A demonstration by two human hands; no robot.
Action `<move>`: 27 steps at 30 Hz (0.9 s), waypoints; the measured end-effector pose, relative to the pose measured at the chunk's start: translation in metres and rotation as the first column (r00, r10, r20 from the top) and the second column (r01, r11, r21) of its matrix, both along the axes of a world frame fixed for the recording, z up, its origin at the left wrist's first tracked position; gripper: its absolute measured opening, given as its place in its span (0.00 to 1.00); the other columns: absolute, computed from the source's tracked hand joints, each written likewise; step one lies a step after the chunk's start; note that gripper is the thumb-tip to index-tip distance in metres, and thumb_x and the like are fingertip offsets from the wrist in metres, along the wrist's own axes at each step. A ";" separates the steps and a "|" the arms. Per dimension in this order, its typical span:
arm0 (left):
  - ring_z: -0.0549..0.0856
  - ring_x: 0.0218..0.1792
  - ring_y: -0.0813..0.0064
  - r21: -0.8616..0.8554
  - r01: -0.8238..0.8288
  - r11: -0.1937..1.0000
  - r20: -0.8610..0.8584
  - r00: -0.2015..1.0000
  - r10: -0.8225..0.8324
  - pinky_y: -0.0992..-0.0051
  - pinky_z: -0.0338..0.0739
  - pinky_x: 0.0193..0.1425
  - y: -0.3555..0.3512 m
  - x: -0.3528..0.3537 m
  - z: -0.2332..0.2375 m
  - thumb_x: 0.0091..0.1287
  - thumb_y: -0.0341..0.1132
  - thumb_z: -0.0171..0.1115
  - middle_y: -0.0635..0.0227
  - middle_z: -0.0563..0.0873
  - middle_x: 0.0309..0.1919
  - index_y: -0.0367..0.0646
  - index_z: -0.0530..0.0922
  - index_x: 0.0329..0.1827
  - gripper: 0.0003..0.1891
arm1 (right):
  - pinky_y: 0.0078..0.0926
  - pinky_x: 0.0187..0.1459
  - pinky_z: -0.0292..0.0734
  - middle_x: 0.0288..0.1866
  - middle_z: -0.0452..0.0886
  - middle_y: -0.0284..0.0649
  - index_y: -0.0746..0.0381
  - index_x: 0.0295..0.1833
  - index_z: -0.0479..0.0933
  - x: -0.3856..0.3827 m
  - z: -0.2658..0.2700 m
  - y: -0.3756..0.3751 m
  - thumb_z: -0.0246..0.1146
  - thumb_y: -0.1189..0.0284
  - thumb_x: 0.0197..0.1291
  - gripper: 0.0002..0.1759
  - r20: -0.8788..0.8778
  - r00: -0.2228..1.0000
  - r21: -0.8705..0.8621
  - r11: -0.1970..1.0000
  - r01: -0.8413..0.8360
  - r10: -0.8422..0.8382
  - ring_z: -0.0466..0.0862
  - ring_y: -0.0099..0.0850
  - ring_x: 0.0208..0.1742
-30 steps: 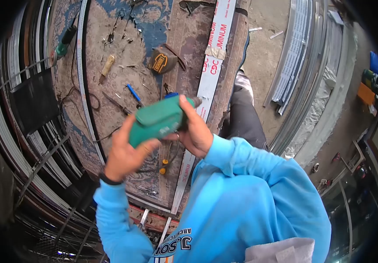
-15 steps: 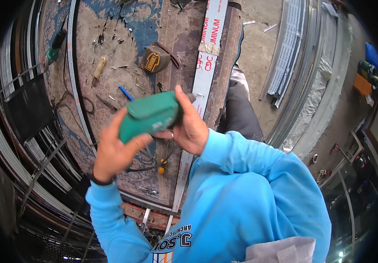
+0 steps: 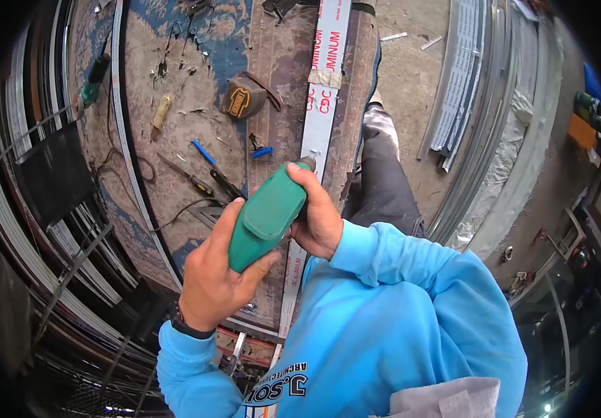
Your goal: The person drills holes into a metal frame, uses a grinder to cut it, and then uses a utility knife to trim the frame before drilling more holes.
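Note:
A green power tool point(image 3: 270, 209) with a smooth rounded body is held between both hands, its dark nose pointing up and to the right. My left hand point(image 3: 220, 272) wraps the rear end, thumb along the lower side. Around the front end, my right hand point(image 3: 318, 219) has its thumb on top near the nose; its other fingers are partly hidden beneath. The nose overlaps the long wrapped aluminum profile point(image 3: 321, 115), which carries red lettering and lies lengthwise on the carpeted surface.
A tape measure point(image 3: 243, 97), a wooden-handled tool point(image 3: 162, 113), a blue clip-like piece point(image 3: 262, 152) and a screwdriver point(image 3: 185, 174) lie on the worn carpet point(image 3: 196, 76). Metal profiles point(image 3: 464, 90) line the floor at right. Another green tool point(image 3: 93, 82) is at far left.
The power tool has swung from nearly level to a steeper tilt, its rear end now lower. My left hand has moved down and right with it; my right hand still grips the front.

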State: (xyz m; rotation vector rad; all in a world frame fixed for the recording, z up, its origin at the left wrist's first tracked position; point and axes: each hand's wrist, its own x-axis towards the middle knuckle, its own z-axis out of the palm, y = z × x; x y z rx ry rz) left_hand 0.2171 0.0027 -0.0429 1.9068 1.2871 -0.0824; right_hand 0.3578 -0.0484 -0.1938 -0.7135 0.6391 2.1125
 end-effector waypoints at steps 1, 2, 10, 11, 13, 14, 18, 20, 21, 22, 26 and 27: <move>0.92 0.51 0.44 0.007 0.006 1.000 -0.003 1.000 -0.006 0.58 0.88 0.50 0.001 0.001 -0.002 0.66 0.40 0.81 0.42 0.89 0.53 0.33 0.67 0.79 0.43 | 0.43 0.63 0.84 0.56 0.89 0.46 0.63 0.58 0.82 0.001 -0.001 0.001 0.59 0.41 0.74 0.34 -0.005 1.000 -0.001 1.000 0.002 -0.002 0.90 0.38 0.57; 0.92 0.50 0.43 0.012 0.011 1.000 -0.007 1.000 -0.011 0.58 0.88 0.49 0.002 0.002 -0.002 0.66 0.40 0.81 0.42 0.89 0.53 0.33 0.67 0.79 0.43 | 0.43 0.63 0.84 0.56 0.89 0.46 0.63 0.57 0.82 0.002 -0.002 0.001 0.59 0.41 0.74 0.33 -0.012 1.000 -0.003 1.000 0.003 -0.003 0.90 0.38 0.57; 0.92 0.55 0.47 -0.053 0.018 0.998 -0.065 0.998 -0.022 0.59 0.87 0.55 0.000 0.003 0.001 0.66 0.35 0.80 0.44 0.89 0.56 0.34 0.66 0.80 0.42 | 0.44 0.67 0.82 0.56 0.88 0.48 0.64 0.58 0.81 -0.002 -0.005 -0.005 0.60 0.42 0.73 0.34 0.009 0.999 -0.002 0.999 0.042 -0.042 0.89 0.39 0.58; 0.92 0.55 0.47 -0.050 0.027 0.998 -0.054 0.998 -0.030 0.59 0.87 0.55 0.001 0.002 0.000 0.66 0.35 0.80 0.44 0.89 0.56 0.34 0.65 0.80 0.42 | 0.44 0.67 0.82 0.56 0.88 0.48 0.65 0.58 0.81 -0.002 -0.006 -0.006 0.60 0.42 0.73 0.34 0.009 0.999 0.002 0.999 0.044 -0.044 0.89 0.39 0.58; 0.92 0.55 0.45 -0.051 0.039 0.998 -0.049 0.998 -0.041 0.58 0.87 0.54 0.001 0.000 -0.002 0.66 0.35 0.80 0.44 0.89 0.56 0.35 0.65 0.80 0.42 | 0.45 0.68 0.81 0.56 0.88 0.48 0.65 0.59 0.81 -0.004 -0.007 -0.008 0.61 0.41 0.73 0.34 0.010 0.999 0.004 0.999 0.043 -0.043 0.89 0.40 0.59; 0.92 0.54 0.45 -0.052 0.043 0.998 -0.054 0.997 -0.045 0.58 0.87 0.54 0.001 -0.001 -0.002 0.66 0.35 0.80 0.43 0.88 0.55 0.35 0.65 0.79 0.42 | 0.45 0.68 0.82 0.57 0.88 0.48 0.65 0.59 0.81 -0.004 -0.006 -0.008 0.61 0.41 0.73 0.35 0.013 0.999 0.004 0.999 0.040 -0.041 0.89 0.40 0.59; 0.92 0.55 0.43 -0.038 0.029 0.999 -0.090 0.995 -0.032 0.57 0.87 0.54 -0.001 0.002 -0.003 0.65 0.35 0.80 0.43 0.88 0.56 0.35 0.66 0.78 0.41 | 0.45 0.68 0.81 0.57 0.87 0.49 0.65 0.60 0.81 -0.004 -0.008 -0.008 0.60 0.40 0.73 0.36 0.023 0.999 0.029 0.999 0.026 -0.027 0.88 0.40 0.60; 0.92 0.54 0.43 -0.038 0.027 0.999 -0.059 0.998 -0.029 0.57 0.87 0.54 -0.001 0.003 -0.003 0.65 0.35 0.80 0.43 0.88 0.55 0.35 0.66 0.78 0.41 | 0.45 0.67 0.82 0.57 0.88 0.48 0.65 0.59 0.81 -0.004 -0.009 -0.009 0.60 0.40 0.73 0.36 0.015 0.999 0.028 0.999 0.041 -0.041 0.89 0.40 0.60; 0.92 0.54 0.43 -0.032 0.022 0.999 -0.048 0.999 -0.024 0.57 0.87 0.54 0.000 0.003 -0.003 0.64 0.34 0.80 0.43 0.88 0.55 0.35 0.66 0.77 0.41 | 0.45 0.67 0.82 0.57 0.88 0.48 0.65 0.59 0.81 -0.005 -0.009 -0.009 0.59 0.40 0.74 0.36 0.007 0.999 0.032 0.998 0.045 -0.045 0.89 0.40 0.59; 0.92 0.54 0.43 -0.051 0.010 0.999 -0.056 0.998 -0.012 0.57 0.87 0.54 0.001 0.001 -0.003 0.64 0.34 0.80 0.43 0.88 0.54 0.35 0.66 0.77 0.41 | 0.45 0.66 0.83 0.56 0.88 0.47 0.65 0.59 0.81 -0.007 -0.010 -0.008 0.59 0.40 0.74 0.36 0.010 0.999 0.036 0.999 0.039 -0.040 0.89 0.39 0.59; 0.92 0.54 0.43 -0.075 -0.001 0.997 -0.062 0.998 -0.004 0.57 0.87 0.54 0.004 -0.006 -0.006 0.64 0.34 0.81 0.43 0.89 0.54 0.35 0.66 0.77 0.41 | 0.43 0.64 0.84 0.55 0.89 0.45 0.64 0.59 0.82 -0.009 -0.010 -0.008 0.58 0.40 0.75 0.35 0.036 0.999 0.029 0.999 0.024 -0.025 0.90 0.37 0.57; 0.92 0.53 0.44 -0.067 0.004 0.998 -0.061 0.998 -0.008 0.57 0.87 0.54 0.003 -0.006 -0.006 0.64 0.34 0.81 0.43 0.89 0.54 0.34 0.66 0.77 0.41 | 0.42 0.63 0.85 0.54 0.89 0.45 0.64 0.59 0.82 -0.009 -0.009 -0.007 0.57 0.40 0.75 0.35 0.042 0.999 0.023 1.000 0.020 -0.021 0.90 0.37 0.56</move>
